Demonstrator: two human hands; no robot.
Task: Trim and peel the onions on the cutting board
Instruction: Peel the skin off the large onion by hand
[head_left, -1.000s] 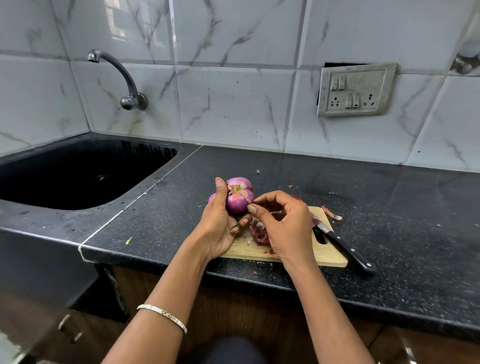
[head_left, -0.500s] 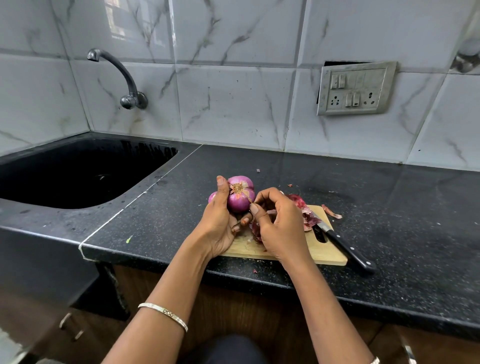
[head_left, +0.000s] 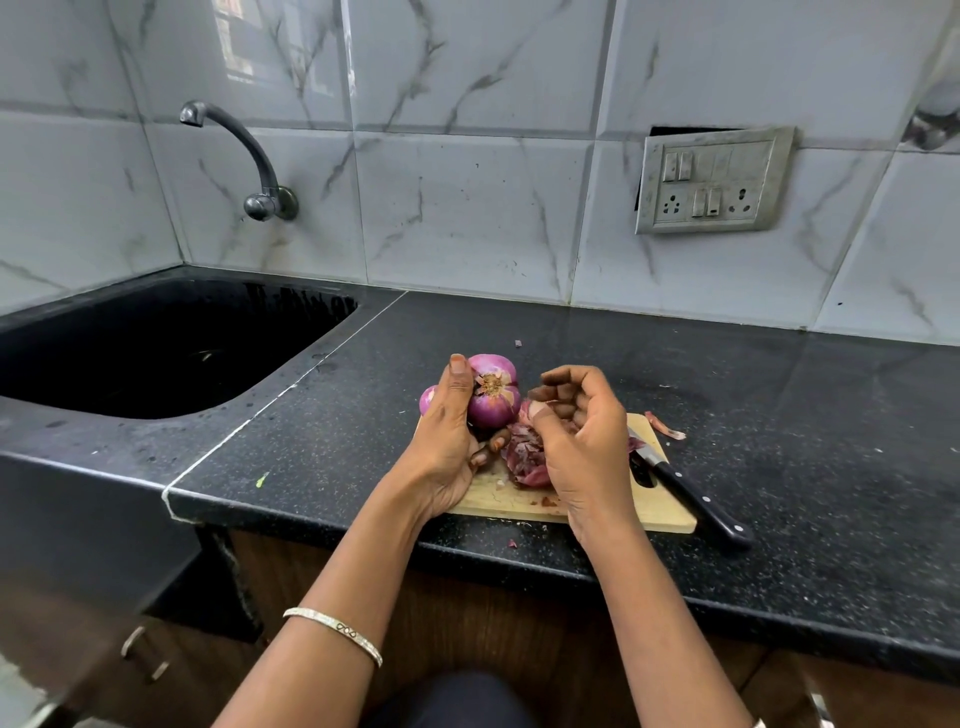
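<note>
My left hand (head_left: 447, 441) grips a purple onion (head_left: 493, 395) just above the left end of the wooden cutting board (head_left: 657, 512), root end turned toward me. A second onion (head_left: 427, 400) peeks out behind that hand. My right hand (head_left: 582, 436) hovers over the board beside the onion, with its fingers curled and a pale strip of onion skin (head_left: 530, 410) pinched at the thumb. A heap of purple peels (head_left: 524, 460) lies on the board under it. The black-handled knife (head_left: 691, 496) rests at the board's right edge, blade partly hidden by my right hand.
A black sink (head_left: 156, 348) with a wall tap (head_left: 249, 156) sits to the left. A loose peel scrap (head_left: 665, 426) lies on the black counter beyond the board. A switch panel (head_left: 714, 182) is on the tiled wall. The counter's front edge runs just below the board.
My right hand has drawn away from the onion to the right and turned palm-up, taking a strip of skin with it. My left hand keeps hold of the onion.
</note>
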